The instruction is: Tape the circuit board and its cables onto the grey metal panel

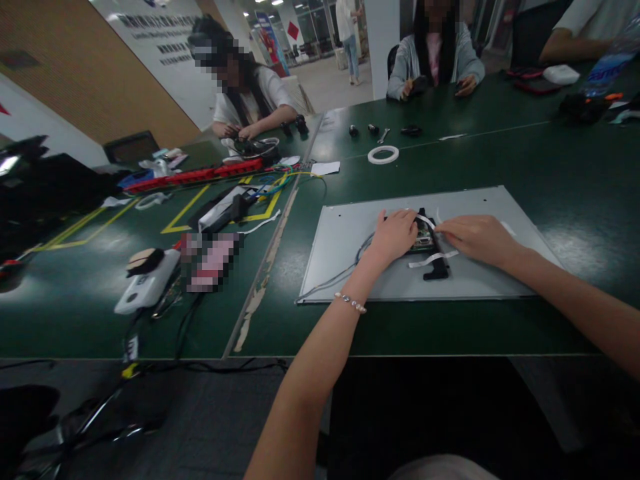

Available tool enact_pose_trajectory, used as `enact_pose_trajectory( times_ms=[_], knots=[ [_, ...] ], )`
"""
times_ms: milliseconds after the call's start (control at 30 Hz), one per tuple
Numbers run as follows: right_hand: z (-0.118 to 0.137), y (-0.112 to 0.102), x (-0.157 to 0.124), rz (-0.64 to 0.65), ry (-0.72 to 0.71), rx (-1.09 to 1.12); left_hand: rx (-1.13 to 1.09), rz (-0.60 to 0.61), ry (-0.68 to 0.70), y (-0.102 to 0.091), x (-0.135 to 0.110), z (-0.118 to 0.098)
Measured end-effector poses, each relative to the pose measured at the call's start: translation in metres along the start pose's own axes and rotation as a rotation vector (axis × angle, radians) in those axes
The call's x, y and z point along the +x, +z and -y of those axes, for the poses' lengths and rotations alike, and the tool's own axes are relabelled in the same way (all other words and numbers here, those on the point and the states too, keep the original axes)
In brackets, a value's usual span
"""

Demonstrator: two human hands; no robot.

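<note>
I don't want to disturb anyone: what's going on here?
A person's left hand covers part of a small circuit board on a white panel. Their right hand is at one end of a curved white strip; the grip is too small to tell. Another white strip lies across a black bracket. A roll of tape lies farther back on the green table.
</note>
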State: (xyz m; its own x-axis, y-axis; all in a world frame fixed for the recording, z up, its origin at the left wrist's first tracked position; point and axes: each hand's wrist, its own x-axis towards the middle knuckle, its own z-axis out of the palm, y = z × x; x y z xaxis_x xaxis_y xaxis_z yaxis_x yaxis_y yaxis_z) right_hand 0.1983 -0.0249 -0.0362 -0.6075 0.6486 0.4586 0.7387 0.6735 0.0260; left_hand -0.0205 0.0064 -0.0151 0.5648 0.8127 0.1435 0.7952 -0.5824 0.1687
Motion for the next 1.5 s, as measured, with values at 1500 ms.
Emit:
enact_pose_trajectory(
  times_ms=[1500],
  knots=[
    [-0.004, -0.032, 0.005, -0.056, 0.394, 0.735, -0.184, -0.185, -0.151, -0.011, 0.000, -0.001]
  ],
)
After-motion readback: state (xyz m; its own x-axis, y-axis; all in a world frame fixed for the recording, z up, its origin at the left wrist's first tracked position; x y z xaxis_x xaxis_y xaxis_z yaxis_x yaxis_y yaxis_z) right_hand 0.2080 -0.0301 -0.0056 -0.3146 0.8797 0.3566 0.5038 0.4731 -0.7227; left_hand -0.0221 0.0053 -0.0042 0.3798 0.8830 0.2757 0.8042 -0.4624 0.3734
